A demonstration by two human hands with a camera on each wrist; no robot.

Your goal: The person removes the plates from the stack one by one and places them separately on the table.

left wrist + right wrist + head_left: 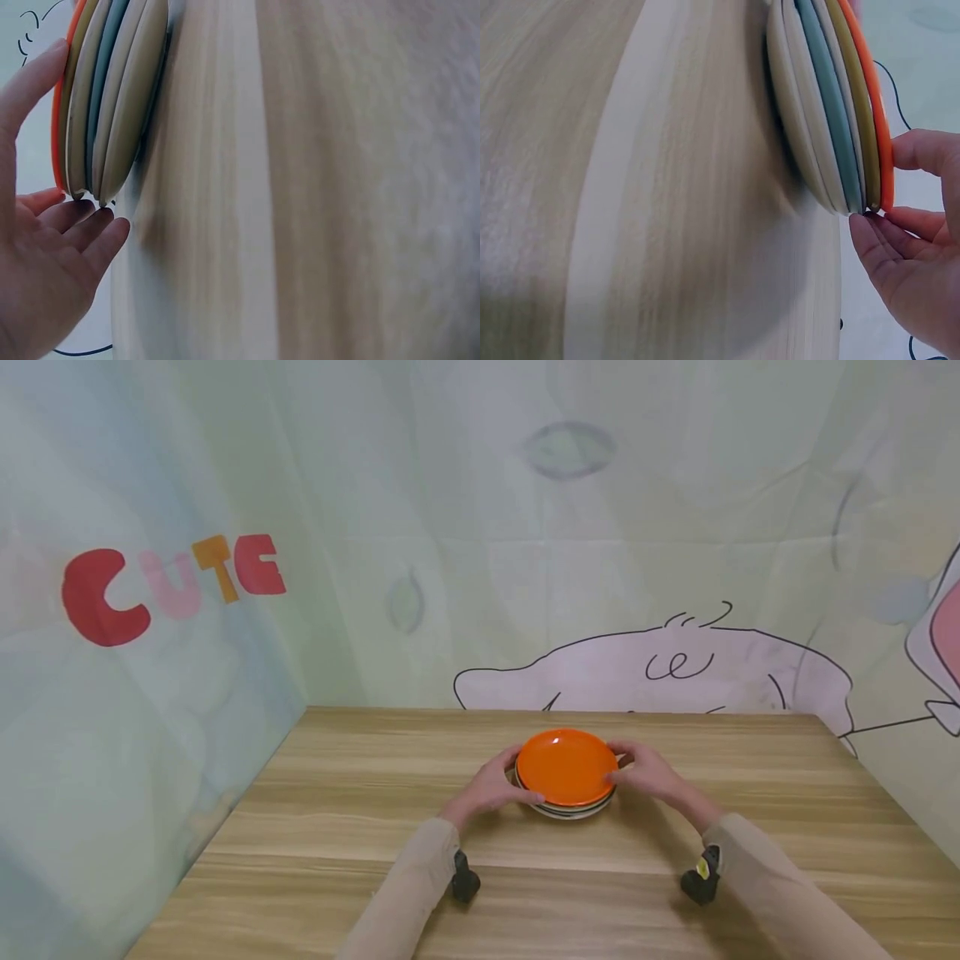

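A stack of round plates (567,812) is at the middle of the wooden table, toward its far side. The top one is an orange plate (567,767). Below it the wrist views show edges in mustard, cream and teal, such as the teal plate (832,97). My left hand (495,787) holds the stack's left side, its thumb at the orange rim and its fingers along the plate edges. Opposite it, my right hand (651,771) holds the right side, thumb on the orange rim, fingertips against the edges lower down.
The wooden table (315,877) reaches back to a printed cloth backdrop (420,485) with a pale cartoon figure. Coloured letters spell CUTE on the left side. A dark wrist device (465,878) sits by the left sleeve, another dark device (702,877) by the right.
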